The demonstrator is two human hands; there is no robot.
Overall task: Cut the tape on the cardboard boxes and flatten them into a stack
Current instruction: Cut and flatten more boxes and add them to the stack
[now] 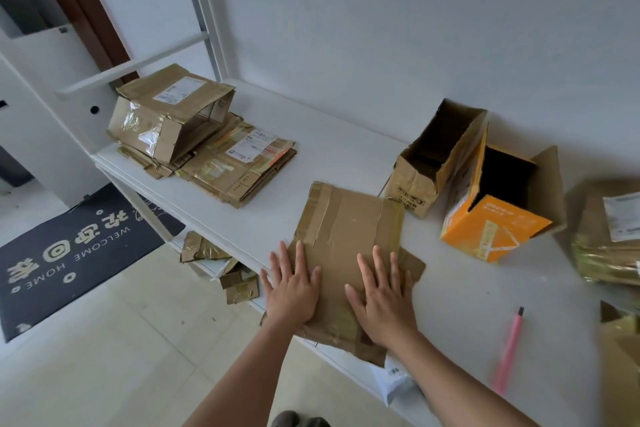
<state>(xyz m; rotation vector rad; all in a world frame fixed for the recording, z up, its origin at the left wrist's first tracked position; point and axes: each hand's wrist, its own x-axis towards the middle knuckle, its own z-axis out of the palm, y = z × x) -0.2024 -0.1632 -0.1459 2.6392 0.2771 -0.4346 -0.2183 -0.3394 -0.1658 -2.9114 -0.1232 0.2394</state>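
A flattened brown cardboard box [349, 229] with tape strips lies at the front edge of the white table [346, 149]. My left hand [292, 284] and my right hand [384, 295] both press flat on its near half, fingers straight and spread. A stack of flattened boxes [225, 163] sits at the table's far left, with a half-collapsed taped box [166, 114] on top. A pink cutter [509, 350] lies on the table to the right of my right arm, untouched.
An open brown box [433, 163] and an open orange box [495, 218] lie on their sides at the back right. More taped cardboard [606, 236] sits at the right edge. Cardboard scraps [221, 263] lie on a lower shelf. A dark doormat [69, 253] covers the floor.
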